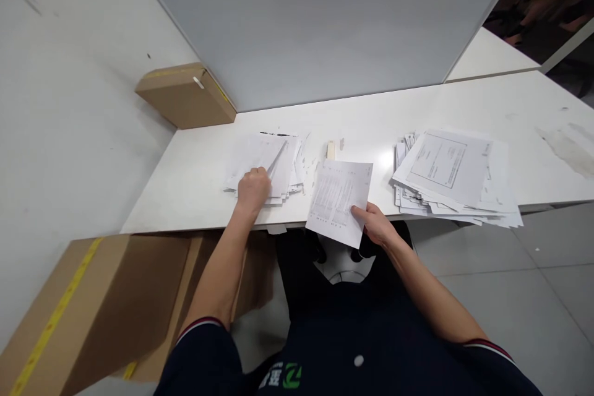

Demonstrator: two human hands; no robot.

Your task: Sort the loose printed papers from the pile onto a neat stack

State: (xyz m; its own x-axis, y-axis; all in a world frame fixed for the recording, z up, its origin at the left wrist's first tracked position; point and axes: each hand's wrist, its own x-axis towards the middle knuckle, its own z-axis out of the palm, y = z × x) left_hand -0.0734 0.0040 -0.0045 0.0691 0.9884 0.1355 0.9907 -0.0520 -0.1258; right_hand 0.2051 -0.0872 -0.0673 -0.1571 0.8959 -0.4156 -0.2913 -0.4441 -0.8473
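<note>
Left pile (265, 147): sits on the bench (204, 167), edges all over the place. Its top sheet (253, 154) has the right-hand edge curled up, with most of the page left of and beyond the fingers. Long axis is hard to call, pages overlap too much.
Left hand (254, 189): the nearer one to that pile, easily. Curled into a fist, knuckles up, looks pinched on the raised edge, though the fingertips are hidden. Forearm slants in from lower left.
Loose sheet (336, 198): between the hands, poking out past the bench's front edge, long axis running roughly away from the person, slightly skewed.
Right hand (378, 223): closed on that sheet's right edge, thumb flat on top, other fingers tucked underneath, forearm angling in from lower right.
Right pile (440, 161): messy stack right of that hand, not touching it.
</note>
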